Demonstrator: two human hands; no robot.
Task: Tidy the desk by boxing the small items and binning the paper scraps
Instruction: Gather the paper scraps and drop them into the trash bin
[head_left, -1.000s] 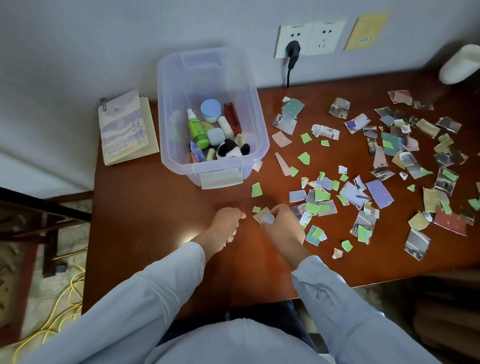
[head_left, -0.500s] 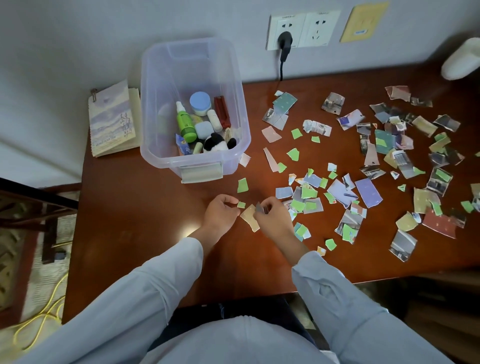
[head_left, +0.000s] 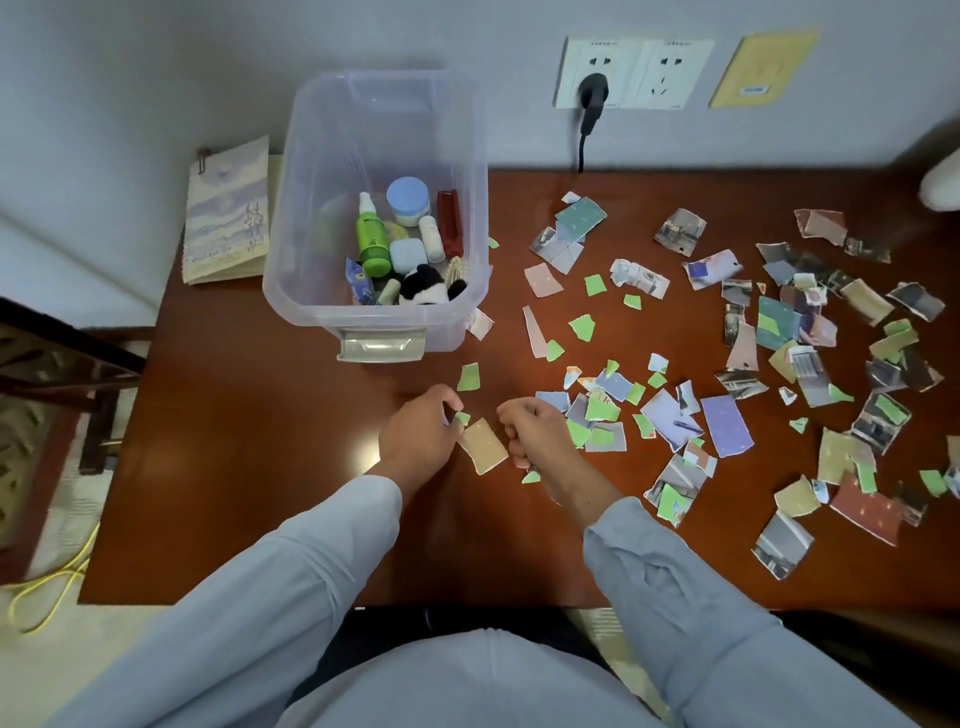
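Observation:
Torn paper scraps (head_left: 670, 415), green, grey, tan and printed, cover the right half of the brown desk (head_left: 249, 467). A clear plastic box (head_left: 322, 291) at the back left holds small items: a green spray bottle (head_left: 373, 244), a blue-lidded jar (head_left: 408, 200), a panda toy (head_left: 426, 291) and others. My left hand (head_left: 415, 436) has curled fingers that pinch a small green scrap (head_left: 462, 418) and touch the corner of a tan scrap (head_left: 484, 446) lying flat. My right hand (head_left: 535, 434) is curled into a fist just right of the tan scrap, and the grey scrap it grips is hidden inside.
A notebook (head_left: 228, 213) lies at the desk's back left corner. A black plug (head_left: 592, 98) sits in the wall socket behind the desk. A dark chair (head_left: 62, 364) stands left of the desk, with a yellow cable (head_left: 52, 582) on the floor. No bin is in view.
My right hand has let go of the tan scrap, which now lies on the desk between my hands. My left hand's fingers have closed in on the small green scrap.

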